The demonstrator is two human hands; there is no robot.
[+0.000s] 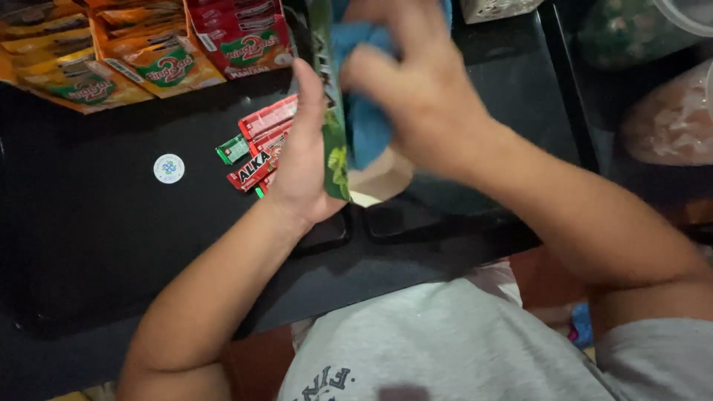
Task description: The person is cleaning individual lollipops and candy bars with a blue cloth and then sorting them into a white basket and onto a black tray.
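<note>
My left hand point(304, 160) grips a flat green packet point(332, 111) on its edge, holding it upright over the black counter point(111, 238). My right hand point(416, 89) presses a blue cloth point(364, 111) against the packet's right face. Under the packet a pale cardboard piece point(382, 178) shows. Just left of my left hand lie red candy packs point(260, 141) and a small green pack point(233, 149) on the counter.
Orange sachets point(111, 59) and red sachets point(241, 37) are stacked along the far left. A round white sticker point(168, 168) is on the counter. Bagged goods point(668, 111) sit at the right. Two dark recesses point(394, 219) lie near the front edge.
</note>
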